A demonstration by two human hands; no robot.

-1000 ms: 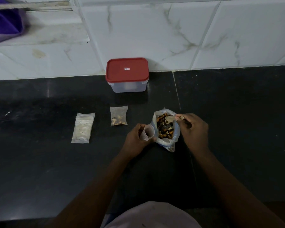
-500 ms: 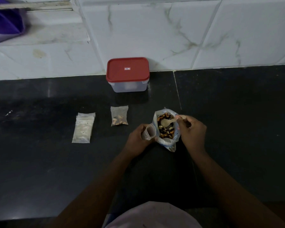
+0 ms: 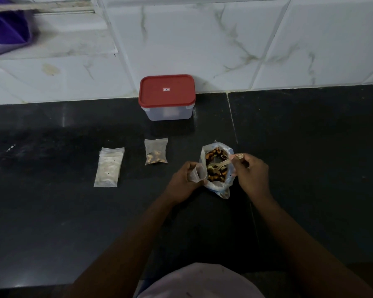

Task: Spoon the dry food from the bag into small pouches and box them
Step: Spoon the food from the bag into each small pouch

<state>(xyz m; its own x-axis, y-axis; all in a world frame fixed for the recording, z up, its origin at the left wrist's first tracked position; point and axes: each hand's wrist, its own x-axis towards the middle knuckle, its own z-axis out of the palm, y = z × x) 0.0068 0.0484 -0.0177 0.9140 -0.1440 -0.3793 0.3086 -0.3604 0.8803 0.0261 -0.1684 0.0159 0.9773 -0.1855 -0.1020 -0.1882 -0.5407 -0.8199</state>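
Note:
An open plastic bag (image 3: 221,186) of brown dry food stands on the black counter. My right hand (image 3: 251,175) grips a pale plastic spoon (image 3: 222,162) whose bowl dips into the food. My left hand (image 3: 182,182) holds a small clear pouch (image 3: 197,173) with its mouth open, right against the bag's left side. A filled pouch (image 3: 156,151) lies flat further left. A stack of empty pouches (image 3: 108,167) lies beyond that. A box with a red lid (image 3: 167,91) stands shut against the wall.
The black counter (image 3: 310,158) runs from the white tiled wall (image 3: 224,39) to its front edge by my body. A purple object (image 3: 7,33) sits on a ledge at the top left.
My right hand has swung the spoon down and leftward into the bag, towards the pouch. My left hand has kept the pouch open beside the bag.

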